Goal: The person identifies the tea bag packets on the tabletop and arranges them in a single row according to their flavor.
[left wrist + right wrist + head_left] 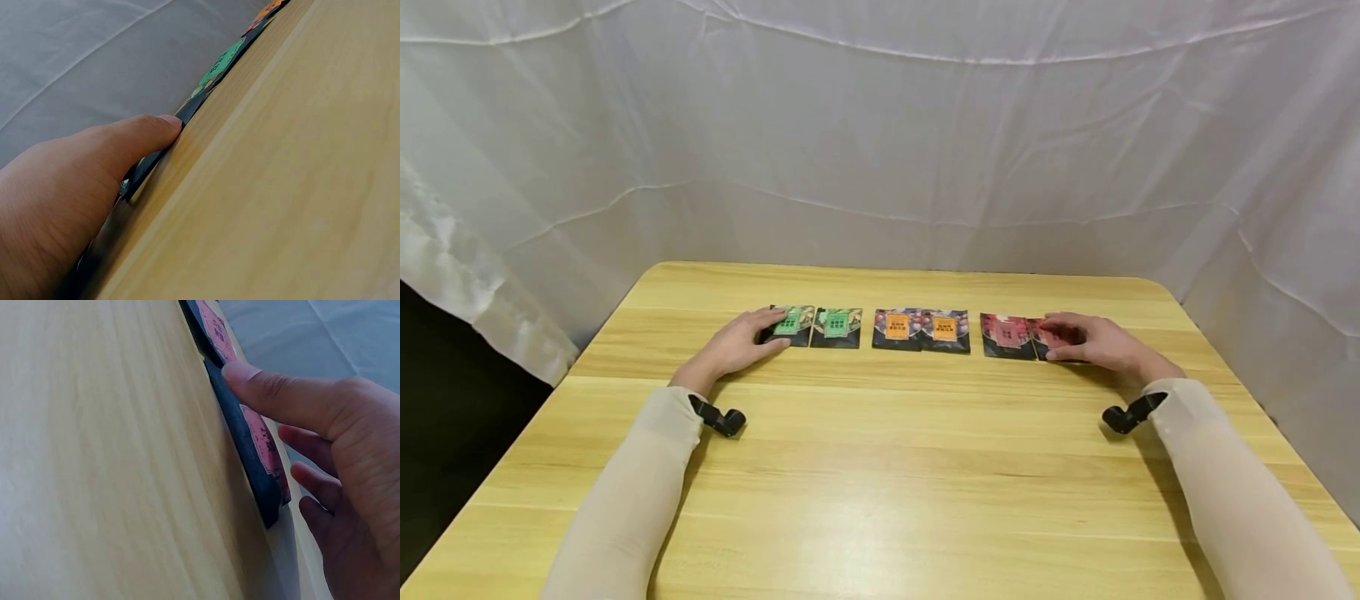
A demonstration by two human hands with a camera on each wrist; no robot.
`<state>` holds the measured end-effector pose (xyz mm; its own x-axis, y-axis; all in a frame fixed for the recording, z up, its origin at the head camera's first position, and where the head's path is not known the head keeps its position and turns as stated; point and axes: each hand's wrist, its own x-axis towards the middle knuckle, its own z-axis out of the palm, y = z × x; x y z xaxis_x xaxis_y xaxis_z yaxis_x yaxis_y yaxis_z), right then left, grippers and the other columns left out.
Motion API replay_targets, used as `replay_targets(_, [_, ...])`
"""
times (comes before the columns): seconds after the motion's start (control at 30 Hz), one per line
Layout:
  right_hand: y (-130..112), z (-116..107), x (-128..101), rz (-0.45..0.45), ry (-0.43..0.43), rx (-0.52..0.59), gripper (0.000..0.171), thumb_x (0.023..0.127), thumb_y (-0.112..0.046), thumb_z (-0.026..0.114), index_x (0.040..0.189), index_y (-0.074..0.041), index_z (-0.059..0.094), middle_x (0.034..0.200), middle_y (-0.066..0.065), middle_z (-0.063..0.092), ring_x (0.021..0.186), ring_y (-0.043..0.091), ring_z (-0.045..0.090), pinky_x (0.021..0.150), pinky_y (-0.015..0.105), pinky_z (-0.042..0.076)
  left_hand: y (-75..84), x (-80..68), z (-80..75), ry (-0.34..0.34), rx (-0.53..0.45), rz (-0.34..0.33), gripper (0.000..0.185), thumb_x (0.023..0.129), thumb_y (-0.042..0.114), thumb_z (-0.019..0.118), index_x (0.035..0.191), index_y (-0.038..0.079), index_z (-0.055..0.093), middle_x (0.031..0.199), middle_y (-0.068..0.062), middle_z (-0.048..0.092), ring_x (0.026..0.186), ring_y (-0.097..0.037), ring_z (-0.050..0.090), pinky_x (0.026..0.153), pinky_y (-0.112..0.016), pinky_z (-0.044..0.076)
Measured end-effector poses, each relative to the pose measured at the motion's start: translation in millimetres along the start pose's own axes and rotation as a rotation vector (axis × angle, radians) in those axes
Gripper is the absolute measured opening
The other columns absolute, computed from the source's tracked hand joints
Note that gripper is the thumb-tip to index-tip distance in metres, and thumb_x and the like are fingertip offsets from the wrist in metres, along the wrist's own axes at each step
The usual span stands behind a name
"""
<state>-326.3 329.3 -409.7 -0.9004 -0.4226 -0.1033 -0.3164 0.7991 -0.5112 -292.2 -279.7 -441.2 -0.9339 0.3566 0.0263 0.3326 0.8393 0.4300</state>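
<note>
Six-sided variety is absent; several small flat packets lie in one row across the table. My left hand [737, 343] rests at the leftmost green-labelled packet [797, 325], thumb at its near edge and fingers over its far part. Beside it lies a second green-labelled packet [837, 327]. Two orange-labelled packets [897, 327] sit mid-row, slightly overlapping. At the right end, my right hand [1101, 340] touches the outer red-labelled packet [240, 434] with the thumb, its other fingers loosely bent on the far side. Another red-labelled packet [1007, 335] lies just left of that one.
The packets lie near the far edge of a light wooden table [880, 467]. Behind and beside it hangs a white curtain [880, 142]. A black wrist camera [722, 419] sticks out from the left sleeve, and another camera [1127, 415] from the right sleeve.
</note>
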Motion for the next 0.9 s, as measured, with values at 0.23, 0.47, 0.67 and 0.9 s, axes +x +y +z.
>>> replay_targets(0.23, [-3,-7,-5,-0.003,-0.002,0.014,0.081,0.086,-0.049,0.072,0.149,-0.008,0.041,0.151,0.023,0.036,0.139,0.044,0.028,0.108,0.064,0.025,1.4,0.0,-1.0,0.006,-0.007,0.005,0.072,0.096,0.055,0.052,0.152,0.012,0.037,0.157,-0.017,0.029,0.143,-0.042,0.022,0.113,-0.061,0.018])
replay_targets(0.47, [-3,-8,-11,0.014,0.015,0.006,0.079,0.087,-0.050,0.071,0.148,-0.009,0.043,0.153,0.021,0.035,0.139,0.046,0.027,0.107,0.066,0.025,0.1,-0.6,-0.1,0.004,-0.019,0.004,0.073,0.096,0.057,0.052,0.153,0.013,0.037,0.157,-0.017,0.029,0.143,-0.041,0.022,0.113,-0.062,0.020])
replay_targets(0.67, [-7,-11,-16,0.033,0.032,-0.005,0.080,0.086,-0.052,0.071,0.148,-0.011,0.043,0.151,0.020,0.038,0.139,0.047,0.028,0.105,0.067,0.026,-1.5,0.6,-0.6,0.012,-0.044,0.004,0.072,0.096,0.056,0.053,0.152,0.014,0.037,0.157,-0.016,0.029,0.144,-0.039,0.021,0.113,-0.061,0.019])
replay_targets(0.9, [-8,-14,-16,0.043,0.045,-0.009,0.079,0.085,-0.052,0.071,0.147,-0.012,0.044,0.151,0.022,0.037,0.137,0.047,0.030,0.105,0.067,0.028,-4.0,0.1,-5.0,0.019,-0.095,-0.002,0.071,0.096,0.054,0.053,0.153,0.014,0.036,0.159,-0.013,0.027,0.146,-0.037,0.019,0.114,-0.060,0.016])
